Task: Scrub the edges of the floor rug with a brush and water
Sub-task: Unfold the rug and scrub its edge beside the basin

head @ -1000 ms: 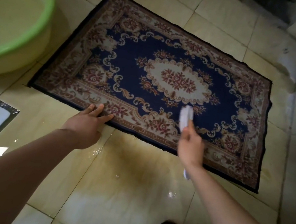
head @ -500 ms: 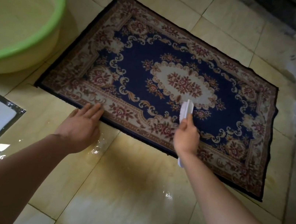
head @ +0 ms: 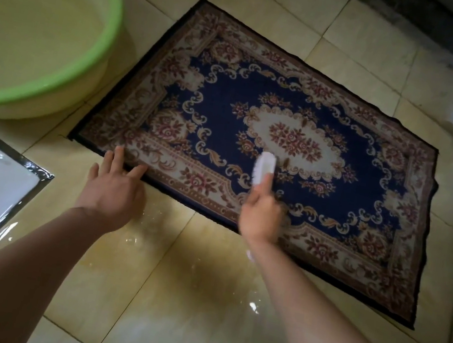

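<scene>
R hand [head: 261,212] grips white plastic brush [head: 264,168] on woven rug [head: 223,105]; L hand [head: 113,186] spread flat beside it, fingertips on rug's dark edge.

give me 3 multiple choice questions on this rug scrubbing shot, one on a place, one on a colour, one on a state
1. Where is the left hand?
A. in the basin
B. flat on the rug's near edge
C. on the brush

2. What colour is the rim of the basin?
A. green
B. red
C. black

3. What state is the floor in front of the rug?
A. dry and dusty
B. covered in foam
C. wet and shiny

Answers:
1 B, its fingers lie on the rug's border while the palm is on the tile.
2 A, a bright green band circles the basin.
3 C, glints and a puddle show on the tiles below the right hand, which grips the white brush.
</scene>
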Demonstrator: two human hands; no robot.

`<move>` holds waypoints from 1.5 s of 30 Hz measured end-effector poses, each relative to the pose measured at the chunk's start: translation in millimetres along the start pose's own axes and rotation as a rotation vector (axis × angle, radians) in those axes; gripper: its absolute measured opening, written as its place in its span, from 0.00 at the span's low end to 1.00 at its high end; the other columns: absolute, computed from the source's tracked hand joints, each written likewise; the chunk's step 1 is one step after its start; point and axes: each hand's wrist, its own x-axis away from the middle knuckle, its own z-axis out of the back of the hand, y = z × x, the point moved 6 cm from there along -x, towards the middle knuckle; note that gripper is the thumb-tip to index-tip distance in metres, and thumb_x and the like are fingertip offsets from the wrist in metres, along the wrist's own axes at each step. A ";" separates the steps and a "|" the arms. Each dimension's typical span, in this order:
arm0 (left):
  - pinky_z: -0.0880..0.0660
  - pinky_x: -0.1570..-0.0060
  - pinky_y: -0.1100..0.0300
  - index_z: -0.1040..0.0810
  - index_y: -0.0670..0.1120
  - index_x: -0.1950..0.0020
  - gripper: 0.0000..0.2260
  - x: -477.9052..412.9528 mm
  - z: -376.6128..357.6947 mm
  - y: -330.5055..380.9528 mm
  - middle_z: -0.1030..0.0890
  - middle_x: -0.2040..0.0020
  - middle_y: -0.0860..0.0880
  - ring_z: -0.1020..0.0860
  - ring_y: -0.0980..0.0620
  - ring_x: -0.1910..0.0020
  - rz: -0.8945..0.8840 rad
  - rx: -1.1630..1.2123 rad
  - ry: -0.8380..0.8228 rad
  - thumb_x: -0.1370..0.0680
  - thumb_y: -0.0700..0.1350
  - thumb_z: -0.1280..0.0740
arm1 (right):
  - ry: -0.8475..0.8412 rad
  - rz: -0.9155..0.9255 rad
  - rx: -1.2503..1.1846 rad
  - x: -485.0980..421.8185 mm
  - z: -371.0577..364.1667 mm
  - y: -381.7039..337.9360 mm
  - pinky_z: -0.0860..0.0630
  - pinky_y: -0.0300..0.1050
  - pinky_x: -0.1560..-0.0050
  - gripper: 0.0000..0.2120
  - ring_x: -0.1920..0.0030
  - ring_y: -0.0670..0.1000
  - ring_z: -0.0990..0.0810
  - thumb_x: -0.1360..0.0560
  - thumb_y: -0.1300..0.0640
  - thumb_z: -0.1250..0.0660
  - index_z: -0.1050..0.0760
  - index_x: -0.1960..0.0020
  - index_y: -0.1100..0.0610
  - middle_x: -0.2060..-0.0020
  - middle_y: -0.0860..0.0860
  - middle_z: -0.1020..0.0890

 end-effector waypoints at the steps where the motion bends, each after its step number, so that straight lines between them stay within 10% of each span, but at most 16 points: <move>1: 0.52 0.26 0.45 0.45 0.51 0.23 0.23 -1.9 1.1 0.2 0.55 0.23 0.36 0.55 0.39 0.24 0.000 0.006 0.000 0.19 0.49 0.50 | -0.033 0.124 0.040 21.0 -13.6 -14.2 0.23 0.44 0.70 0.24 0.64 0.54 0.19 0.18 0.52 0.54 0.48 0.23 0.54 0.58 0.56 0.18; 5: 0.44 0.28 0.42 0.42 0.54 0.25 0.22 -5.4 4.1 -5.1 0.46 0.24 0.37 0.48 0.39 0.24 0.001 -0.008 -0.004 0.20 0.49 0.48 | -0.468 0.450 -0.064 86.7 -50.4 -44.3 0.21 0.50 0.65 0.25 0.65 0.57 0.20 0.17 0.50 0.50 0.50 0.22 0.50 0.60 0.59 0.18; 9: 0.48 0.27 0.41 0.48 0.57 0.24 0.23 -0.1 4.3 -11.5 0.53 0.22 0.41 0.52 0.43 0.23 -0.004 -0.005 -0.029 0.19 0.50 0.48 | -0.288 0.425 -0.146 26.8 -14.6 -37.8 0.23 0.42 0.75 0.25 0.73 0.49 0.23 0.18 0.51 0.47 0.49 0.23 0.42 0.63 0.54 0.19; 13: 0.52 0.26 0.41 0.53 0.48 0.22 0.27 6.4 4.6 -15.1 0.54 0.21 0.46 0.54 0.48 0.23 0.020 0.076 -0.002 0.19 0.49 0.48 | -0.030 -0.129 -0.135 -21.8 2.9 -3.7 0.24 0.47 0.64 0.22 0.56 0.58 0.19 0.17 0.53 0.51 0.44 0.23 0.50 0.53 0.57 0.19; 21: 0.47 0.27 0.43 0.39 0.52 0.24 0.22 -0.3 9.1 -33.0 0.47 0.23 0.39 0.47 0.41 0.24 0.067 0.114 0.095 0.20 0.48 0.47 | -0.494 0.566 -0.010 57.2 -33.7 -75.8 0.20 0.49 0.68 0.24 0.69 0.54 0.21 0.17 0.50 0.49 0.49 0.23 0.46 0.63 0.56 0.20; 26: 0.48 0.26 0.46 0.41 0.56 0.24 0.22 0.0 6.5 -43.0 0.48 0.24 0.35 0.50 0.40 0.24 0.049 0.112 0.079 0.19 0.49 0.49 | -0.137 0.103 -0.002 -26.0 -6.9 -55.0 0.27 0.48 0.67 0.23 0.62 0.57 0.21 0.17 0.53 0.51 0.46 0.22 0.50 0.58 0.58 0.18; 31: 0.44 0.28 0.48 0.40 0.45 0.24 0.24 -4.0 12.9 -51.6 0.39 0.25 0.40 0.42 0.41 0.26 0.101 0.068 0.142 0.20 0.50 0.51 | -0.528 0.640 0.103 68.8 -58.0 -101.2 0.21 0.49 0.68 0.25 0.69 0.55 0.21 0.17 0.49 0.50 0.50 0.22 0.52 0.64 0.56 0.19; 35: 0.43 0.29 0.47 0.39 0.45 0.24 0.26 -0.8 13.5 -57.0 0.37 0.25 0.44 0.42 0.41 0.27 0.090 0.034 0.152 0.21 0.50 0.53 | -0.468 0.591 -0.028 4.8 -27.9 -101.6 0.34 0.33 0.78 0.23 0.74 0.47 0.28 0.17 0.51 0.48 0.46 0.23 0.44 0.69 0.51 0.24; 38: 0.44 0.29 0.47 0.42 0.47 0.23 0.24 1.2 9.1 -58.0 0.40 0.24 0.47 0.45 0.41 0.27 0.096 0.037 0.120 0.19 0.49 0.50 | -0.200 0.182 -0.087 -31.4 -14.5 -89.0 0.22 0.47 0.62 0.23 0.59 0.57 0.20 0.17 0.52 0.49 0.46 0.23 0.49 0.55 0.59 0.19; 45: 0.42 0.31 0.46 0.41 0.49 0.23 0.31 0.4 15.2 -60.2 0.38 0.24 0.49 0.43 0.40 0.28 0.072 -0.009 0.093 0.27 0.54 0.56 | -0.570 0.641 -0.021 59.5 -56.7 -134.5 0.27 0.45 0.69 0.23 0.69 0.53 0.25 0.17 0.50 0.49 0.47 0.22 0.49 0.67 0.55 0.23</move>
